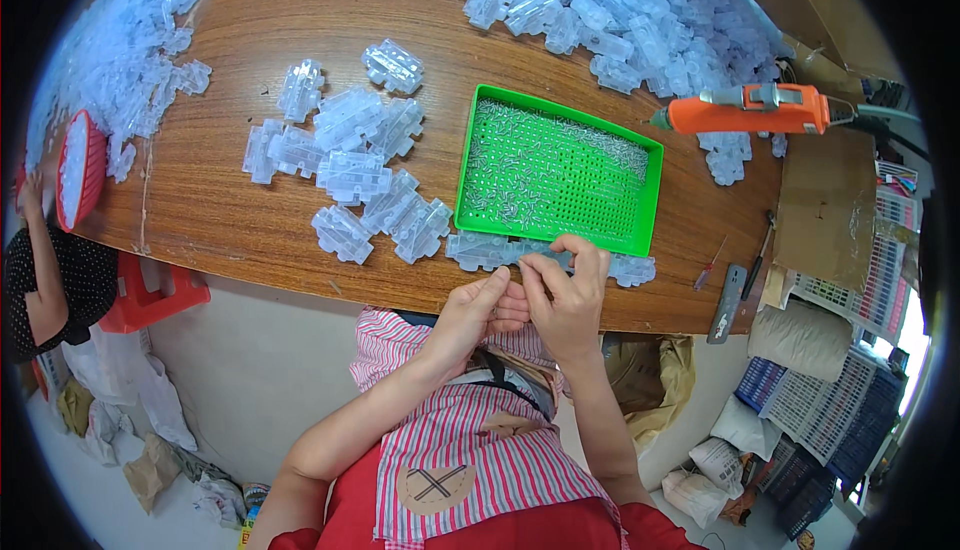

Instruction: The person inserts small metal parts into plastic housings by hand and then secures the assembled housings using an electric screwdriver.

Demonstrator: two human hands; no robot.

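- Lying along the near edge of the green tray [650, 200], a row of clear plastic pieces [478, 250] is partly covered by the person's right hand.
- The left hand [475, 318] is just in front of that row, its fingers curled inward and the thumb along them; whether they grip anything cannot be told.
- The right hand [570, 295] has its thumb and forefinger drawn together close to the left fingertips; anything pinched there is too small to make out.
- Small metal screws [510, 170] lie scattered in the tray, thickest at its left and along its far right.
- Left of the tray, a loose cluster of clear pieces [352, 176] rests on the wooden table [240, 235].
- Right of it is an orange electric screwdriver [745, 113], its tip toward the tray.
- Nearer the table's right edge lie a small hand screwdriver [704, 278] and a grey bar [727, 303].
- Larger heaps of clear pieces [650, 35] bank up at the far side and far left.
- At far left, a co-worker's arm [42, 250] is near a red basket [85, 165].
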